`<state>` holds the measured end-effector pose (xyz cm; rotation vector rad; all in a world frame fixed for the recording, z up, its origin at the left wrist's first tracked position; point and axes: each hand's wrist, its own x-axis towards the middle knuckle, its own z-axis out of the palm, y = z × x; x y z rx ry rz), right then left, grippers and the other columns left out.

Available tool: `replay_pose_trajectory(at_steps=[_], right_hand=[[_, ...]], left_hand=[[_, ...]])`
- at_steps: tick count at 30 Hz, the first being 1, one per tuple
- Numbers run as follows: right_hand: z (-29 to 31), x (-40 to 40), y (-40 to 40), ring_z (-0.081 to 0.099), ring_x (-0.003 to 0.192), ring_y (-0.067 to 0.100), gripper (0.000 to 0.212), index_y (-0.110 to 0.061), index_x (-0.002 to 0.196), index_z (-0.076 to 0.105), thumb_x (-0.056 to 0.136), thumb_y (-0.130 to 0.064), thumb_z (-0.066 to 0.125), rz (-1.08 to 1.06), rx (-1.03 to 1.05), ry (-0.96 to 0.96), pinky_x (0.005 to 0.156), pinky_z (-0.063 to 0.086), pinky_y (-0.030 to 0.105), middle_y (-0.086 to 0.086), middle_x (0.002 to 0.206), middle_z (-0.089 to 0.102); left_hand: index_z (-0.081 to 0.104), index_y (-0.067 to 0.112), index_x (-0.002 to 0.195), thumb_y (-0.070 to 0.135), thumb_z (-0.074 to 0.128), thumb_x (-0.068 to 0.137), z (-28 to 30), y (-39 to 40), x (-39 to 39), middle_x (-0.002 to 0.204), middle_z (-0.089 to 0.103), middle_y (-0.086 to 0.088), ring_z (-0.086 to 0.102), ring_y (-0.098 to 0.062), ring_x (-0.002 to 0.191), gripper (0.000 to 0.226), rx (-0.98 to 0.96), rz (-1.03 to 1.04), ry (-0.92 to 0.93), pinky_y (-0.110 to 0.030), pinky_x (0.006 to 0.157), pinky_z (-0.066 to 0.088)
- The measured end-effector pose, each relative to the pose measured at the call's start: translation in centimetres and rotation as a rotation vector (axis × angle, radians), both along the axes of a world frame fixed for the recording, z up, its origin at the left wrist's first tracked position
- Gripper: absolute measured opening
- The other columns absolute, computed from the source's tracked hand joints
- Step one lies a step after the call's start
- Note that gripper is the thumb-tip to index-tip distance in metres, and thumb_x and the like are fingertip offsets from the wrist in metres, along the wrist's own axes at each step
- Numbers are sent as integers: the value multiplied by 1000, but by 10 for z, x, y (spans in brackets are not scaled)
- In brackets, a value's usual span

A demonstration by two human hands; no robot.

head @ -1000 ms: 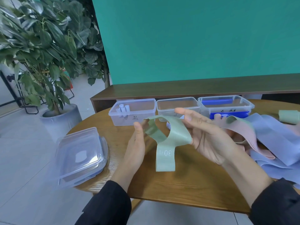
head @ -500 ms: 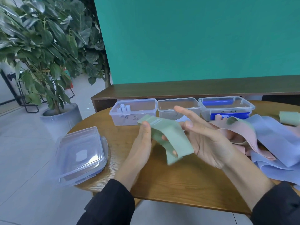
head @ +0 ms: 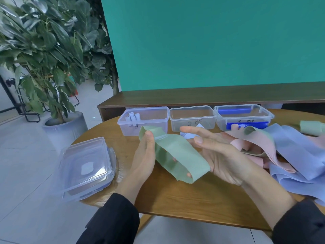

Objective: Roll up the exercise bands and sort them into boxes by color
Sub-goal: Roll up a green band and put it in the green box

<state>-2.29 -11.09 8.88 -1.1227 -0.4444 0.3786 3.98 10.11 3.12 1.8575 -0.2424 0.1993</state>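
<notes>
A pale green exercise band (head: pixel 177 155) is stretched as a flat loop between my hands, above the round wooden table (head: pixel 175 201). My left hand (head: pixel 144 159) pinches its upper left end, thumb on top. My right hand (head: pixel 221 155) lies palm up with thumb and forefinger straight; its lower fingers sit inside the loop's right end. Three clear boxes stand in a row behind: the left box (head: pixel 158 120) holds white rolls (head: pixel 133 118), the middle box (head: pixel 192 120) looks bare, and the right box (head: pixel 263 117) holds something blue.
Loose pink bands (head: pixel 258 143) and lavender bands (head: pixel 297 152) are heaped on the table's right side, with a rolled green band (head: pixel 311 128) behind them. Stacked clear lids (head: pixel 86 166) overhang the table's left edge. A potted plant (head: pixel 65 127) and a wooden bench (head: pixel 211 95) stand beyond.
The green band hung down from my raised hands; now it is pulled out flat between them, and my right fingers have slipped further into the loop.
</notes>
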Motion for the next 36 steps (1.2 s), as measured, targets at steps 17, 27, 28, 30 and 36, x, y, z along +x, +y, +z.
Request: replay_pose_trajectory(at_steps=[17,27,28,30,36], right_hand=[[-3,-1,8,71,85,4,35,-33,107,64,84,-59,69,-557,-853,-407,81,58,33,-11,92,75],[22,-29,24,67,100,8,32,-36,118,68,88,-34,76,-880,-470,-722,73,60,40,-22,102,70],[25,-33,25,67,98,10,28,-33,115,72,88,-33,76,-886,-454,-730,70,61,41,-18,101,71],[33,-43,27,67,91,16,19,-28,107,76,88,-26,77,-888,-377,-729,62,61,36,-9,93,71],[66,-72,31,59,76,18,15,-27,93,78,84,-15,81,-849,-272,-776,66,57,35,1,88,63]], left_hand=[[71,30,118,10,58,102,60,-27,-50,106,77,-2,71,-18,99,28,-294,-84,-234,-36,88,56],[76,17,105,16,60,101,89,-31,-92,96,78,6,72,-9,92,17,-223,-102,-323,-19,78,54],[77,18,105,15,60,101,93,-30,-96,96,78,7,72,-8,91,17,-221,-105,-337,-19,78,54],[77,17,107,15,61,100,101,-27,-107,97,79,6,73,-11,93,17,-212,-124,-365,-21,80,56],[80,25,93,29,82,84,115,-15,-130,93,79,4,74,-20,93,11,-253,-11,-482,-51,89,58]])
